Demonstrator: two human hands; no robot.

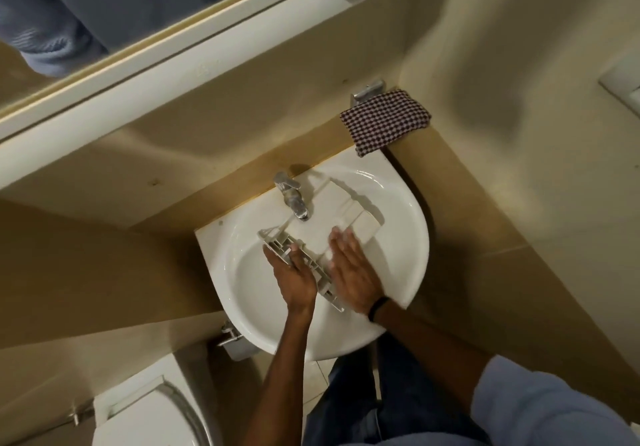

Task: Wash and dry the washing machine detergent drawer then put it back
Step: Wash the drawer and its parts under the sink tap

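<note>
The white plastic detergent drawer (341, 210) lies upside down across the white sink (401, 258), its front panel towards me and its far end under the chrome tap (292, 196). My left hand (294, 277) grips the drawer's front panel edge. My right hand (351, 267) rests flat with fingers spread on the drawer's underside. A black band sits on my right wrist. I cannot tell whether water is running.
A dark checked cloth (386, 120) lies on the ledge behind the sink, at the right corner. A toilet (152, 411) stands at the lower left. A mirror (104, 12) hangs above. Beige walls close in on both sides.
</note>
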